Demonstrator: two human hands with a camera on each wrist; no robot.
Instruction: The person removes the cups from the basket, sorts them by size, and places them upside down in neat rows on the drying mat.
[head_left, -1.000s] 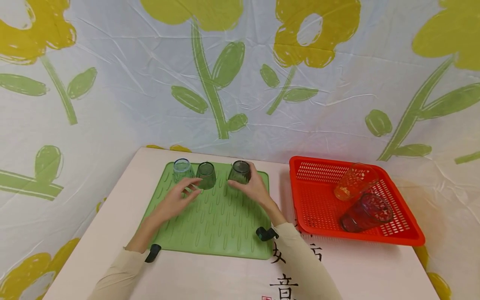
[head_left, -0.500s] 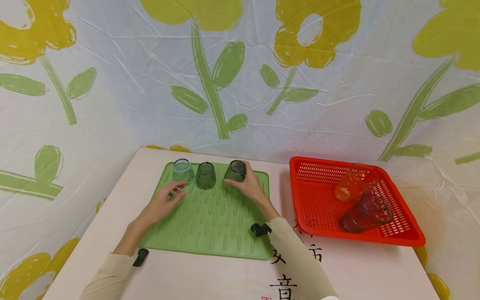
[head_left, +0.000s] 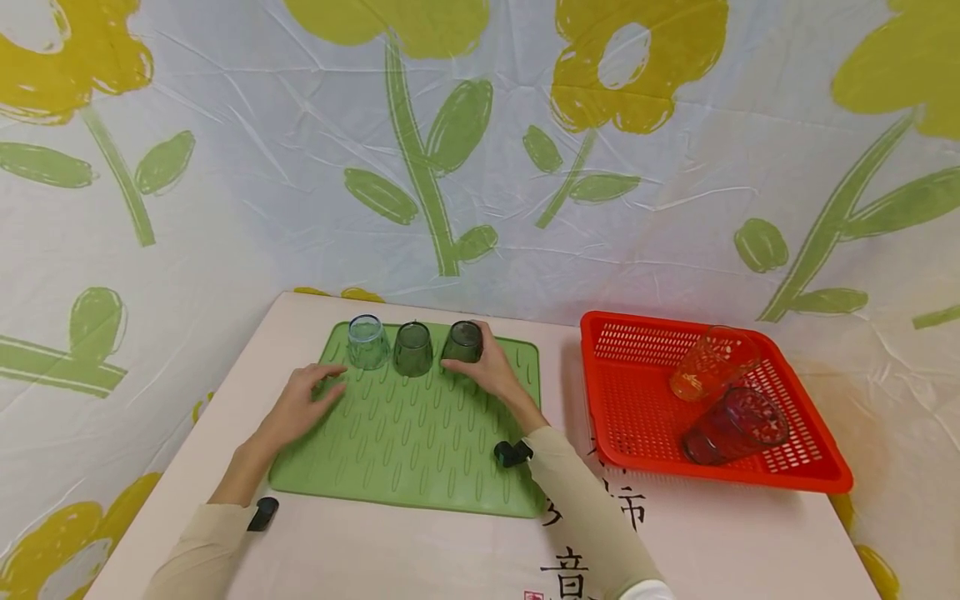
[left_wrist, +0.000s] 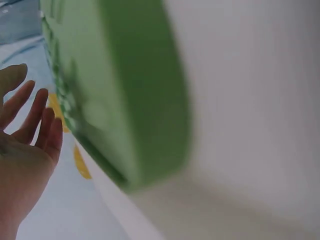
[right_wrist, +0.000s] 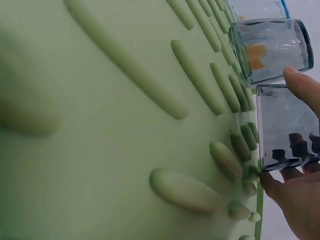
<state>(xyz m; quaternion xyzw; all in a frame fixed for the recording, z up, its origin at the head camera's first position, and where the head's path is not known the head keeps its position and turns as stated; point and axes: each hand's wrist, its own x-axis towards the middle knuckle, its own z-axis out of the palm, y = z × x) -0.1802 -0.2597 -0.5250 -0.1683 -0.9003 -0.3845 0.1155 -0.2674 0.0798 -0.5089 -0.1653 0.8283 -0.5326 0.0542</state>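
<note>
Right hand (head_left: 491, 368) grips dark glass (head_left: 460, 343), rightmost of three at far side of green mat (head_left: 412, 450); base contact with mat appears likely, not certain. Middle glass (head_left: 412, 350) just beside; blue-rimmed glass (head_left: 367, 343) farther left. Left hand (head_left: 297, 406): fingers loosely bent, unloaded, over mat's left edge. Red basket (head_left: 637, 408) right.

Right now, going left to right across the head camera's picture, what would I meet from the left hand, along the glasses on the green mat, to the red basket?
Left hand → pale bluish glass → middle dark glass → second dark glass in the fingers of the right hand → red basket.
</note>
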